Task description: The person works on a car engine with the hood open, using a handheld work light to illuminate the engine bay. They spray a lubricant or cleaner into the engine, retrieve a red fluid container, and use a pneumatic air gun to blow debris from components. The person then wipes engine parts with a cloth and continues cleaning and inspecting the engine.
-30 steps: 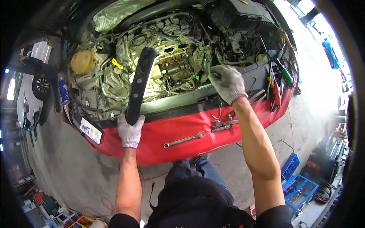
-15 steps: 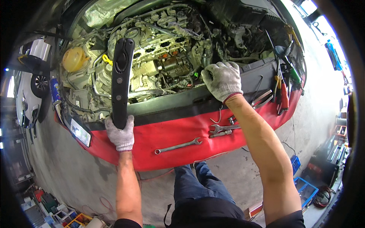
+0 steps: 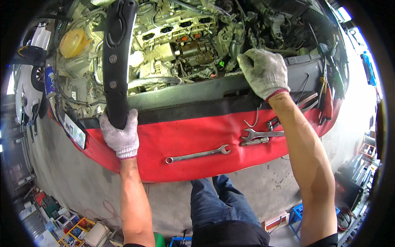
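My left hand [image 3: 122, 133], in a white knit glove, is closed round the lower end of a long black handheld work light [image 3: 113, 74]. Its lamp side faces away from me and throws a yellowish glow on the open engine [image 3: 177, 51]. My right hand [image 3: 265, 73], in a greyish, soiled glove, is curled into a fist above the front edge of the engine bay. Whatever those fingers may hold is hidden. Below the hands lies a red fender cover [image 3: 185, 136] with a combination wrench [image 3: 197, 154] on it.
Further right on the cover are a larger wrench [image 3: 263, 133], a metal socket tool [image 3: 255, 142] and a bent hook [image 3: 254, 117]. Pliers with red handles [image 3: 327, 103] rest at the right corner. A phone [image 3: 75, 131] and a blue spray can [image 3: 50, 80] sit at the left.
My view has shifted, so the engine sits higher in the picture. The work light appears larger and further up. My right fist is slightly further right; both hands stay closed.
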A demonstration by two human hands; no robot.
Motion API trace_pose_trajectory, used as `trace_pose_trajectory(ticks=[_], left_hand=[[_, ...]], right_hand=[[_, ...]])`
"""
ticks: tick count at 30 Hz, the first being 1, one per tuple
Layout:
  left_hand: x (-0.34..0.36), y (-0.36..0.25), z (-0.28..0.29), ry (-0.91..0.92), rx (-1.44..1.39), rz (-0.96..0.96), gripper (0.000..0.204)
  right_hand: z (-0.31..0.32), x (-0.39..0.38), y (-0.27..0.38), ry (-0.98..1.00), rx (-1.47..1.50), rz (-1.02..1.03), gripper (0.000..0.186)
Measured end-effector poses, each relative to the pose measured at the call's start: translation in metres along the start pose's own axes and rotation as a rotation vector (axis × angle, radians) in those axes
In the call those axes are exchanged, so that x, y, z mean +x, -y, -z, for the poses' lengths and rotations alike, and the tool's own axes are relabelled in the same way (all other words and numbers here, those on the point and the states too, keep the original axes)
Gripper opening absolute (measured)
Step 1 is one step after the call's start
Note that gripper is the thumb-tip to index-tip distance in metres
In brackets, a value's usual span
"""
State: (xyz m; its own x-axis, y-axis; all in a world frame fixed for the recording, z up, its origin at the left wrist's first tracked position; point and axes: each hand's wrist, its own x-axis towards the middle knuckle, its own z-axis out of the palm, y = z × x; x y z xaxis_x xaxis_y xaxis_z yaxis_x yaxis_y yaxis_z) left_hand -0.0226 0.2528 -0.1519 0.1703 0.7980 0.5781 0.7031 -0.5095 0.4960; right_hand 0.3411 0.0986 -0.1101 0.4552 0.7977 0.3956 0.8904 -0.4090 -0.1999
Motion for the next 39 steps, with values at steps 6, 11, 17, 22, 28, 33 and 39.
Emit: trace_pose_trajectory(ticks=[6, 11, 17, 22, 28, 33, 39], left_hand=[[-0.003, -0.001, 0.003, 0.082, 0.0, 0.041, 0.076], [-0.004, 0.003, 0.005, 0.081, 0.001, 0.026, 0.074], [-0.004, 0.005, 0.006, 0.078, -0.012, 0.005, 0.071], [-0.001, -0.001, 0.004, 0.115, -0.222, 0.219, 0.069], [-0.01, 0.018, 0.015, 0.139, -0.424, 0.41, 0.08], [-0.02, 0.019, 0.023, 0.156, -0.423, 0.548, 0.092], [-0.024, 0.025, 0.022, 0.194, -0.566, 0.457, 0.084]], right_hand=[[-0.002, -0.002, -0.002, 0.006, 0.033, -0.006, 0.031], [-0.003, 0.0, -0.002, -0.019, 0.025, 0.015, 0.031], [-0.004, 0.0, -0.002, -0.008, 0.023, 0.023, 0.031], [0.006, 0.005, 0.001, 0.065, -0.01, -0.027, 0.031], [-0.002, 0.069, 0.014, 0.797, -0.122, -0.005, 0.035], [-0.114, 0.144, 0.062, 1.16, -0.01, 0.107, 0.038], [-0.315, 0.159, 0.055, 1.011, 0.143, 0.2, 0.046]])
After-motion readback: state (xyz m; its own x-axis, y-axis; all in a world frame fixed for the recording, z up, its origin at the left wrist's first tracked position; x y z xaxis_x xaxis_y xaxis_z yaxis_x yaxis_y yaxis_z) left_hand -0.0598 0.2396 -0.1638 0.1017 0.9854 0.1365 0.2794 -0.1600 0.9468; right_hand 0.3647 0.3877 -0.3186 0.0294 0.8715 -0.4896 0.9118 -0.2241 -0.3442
